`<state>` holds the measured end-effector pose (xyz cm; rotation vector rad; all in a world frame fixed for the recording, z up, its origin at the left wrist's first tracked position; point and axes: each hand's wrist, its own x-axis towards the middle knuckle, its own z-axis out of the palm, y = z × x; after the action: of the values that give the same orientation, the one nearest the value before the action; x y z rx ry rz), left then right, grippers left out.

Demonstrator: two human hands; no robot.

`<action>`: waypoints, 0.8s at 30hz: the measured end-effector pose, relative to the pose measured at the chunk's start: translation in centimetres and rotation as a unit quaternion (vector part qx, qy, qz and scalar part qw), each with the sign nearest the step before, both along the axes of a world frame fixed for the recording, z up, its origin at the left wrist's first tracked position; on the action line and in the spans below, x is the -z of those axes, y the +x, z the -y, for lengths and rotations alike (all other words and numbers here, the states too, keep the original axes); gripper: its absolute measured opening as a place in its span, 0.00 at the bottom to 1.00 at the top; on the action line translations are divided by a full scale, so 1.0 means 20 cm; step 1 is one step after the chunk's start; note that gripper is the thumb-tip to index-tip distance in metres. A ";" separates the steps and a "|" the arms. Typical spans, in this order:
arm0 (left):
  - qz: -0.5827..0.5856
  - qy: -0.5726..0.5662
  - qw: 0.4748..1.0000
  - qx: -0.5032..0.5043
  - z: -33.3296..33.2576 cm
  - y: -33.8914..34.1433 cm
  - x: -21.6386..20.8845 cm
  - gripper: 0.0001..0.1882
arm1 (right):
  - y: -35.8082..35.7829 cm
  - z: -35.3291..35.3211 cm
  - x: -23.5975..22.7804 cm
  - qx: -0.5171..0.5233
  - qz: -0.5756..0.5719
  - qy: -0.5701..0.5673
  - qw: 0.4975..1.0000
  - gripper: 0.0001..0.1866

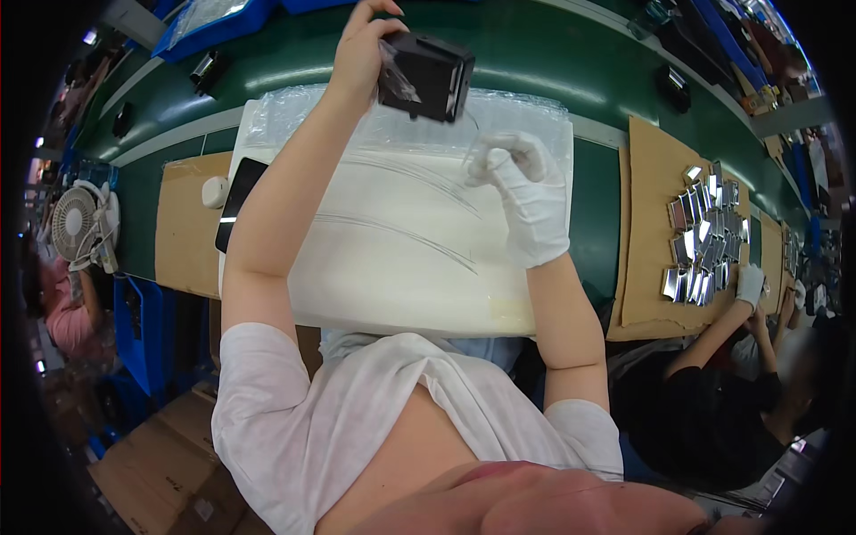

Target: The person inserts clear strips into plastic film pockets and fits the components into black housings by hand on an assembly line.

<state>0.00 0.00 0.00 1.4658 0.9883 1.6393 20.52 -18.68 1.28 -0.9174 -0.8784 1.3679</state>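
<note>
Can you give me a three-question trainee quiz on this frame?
1. True or false: the right hand wears a white glove.
2. What does the left hand hold? A) a fan B) a black box C) a phone
3. Fill in: the neighbour's gloved hand rests by a pile of shiny ____ pieces on cardboard.

Key: 1 true. 2 B; the left hand is bare and grips the box above the white pad, with clear film between it and the right hand, whose fingers pinch the film. 3 metal.
</note>
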 end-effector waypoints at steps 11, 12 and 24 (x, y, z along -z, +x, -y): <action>0.179 -0.386 0.852 0.306 0.38 0.09 -0.11 0.16 | 0.03 0.00 0.00 -0.016 -0.021 -0.010 1.000 0.09; 0.173 -0.391 0.849 0.311 0.39 0.09 -0.11 0.15 | 0.03 0.00 -0.01 -0.016 -0.022 -0.018 0.999 0.09; 0.202 -0.407 0.825 0.336 0.41 0.11 -0.09 0.16 | 0.10 -0.02 -0.04 -0.068 0.044 -0.040 0.996 0.09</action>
<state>2.24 -8.15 1.89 0.6892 0.6638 0.7750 22.42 -18.20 2.16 -1.0006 -0.9738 1.4964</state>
